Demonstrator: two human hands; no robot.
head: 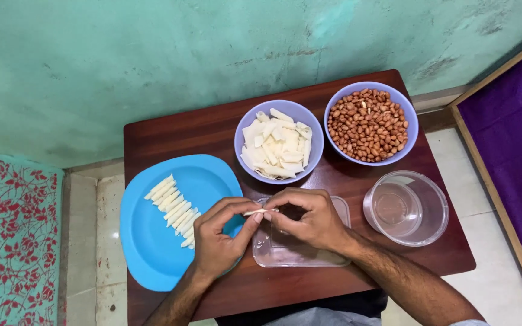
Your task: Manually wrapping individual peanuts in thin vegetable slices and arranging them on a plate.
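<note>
Rolled white pastry strip [260, 212], thin and pale, sits pinched between both hands right over the middle of the table, above the clear plastic lid — that's where the action is. Now from the big things down: the dark brown wooden table [212, 130] carries everything. On its left side lies the blue plastic plate [146, 241], and a neat slanting row of finished white rolls [173, 208] is lined up on it, roughly a dozen by the look of it, so a fair batch is done. At the back, the lilac bowl of flat white pastry strips [279, 145] is well filled, and just beside it the lilac bowl of red-brown peanuts [368, 125] is heaped to the brim; judging from that, plenty is left to roll. On the right stands a clear round plastic container [406, 208], apparently with nothing in it. The flat clear plastic lid [300, 253] lies under the hands at the front edge. The left hand [219, 238] grips one end of the strip with thumb and fingertips; the right hand [312, 220] is curled, pinching the other end. Whether a peanut is tucked inside, I cannot tell.
</note>
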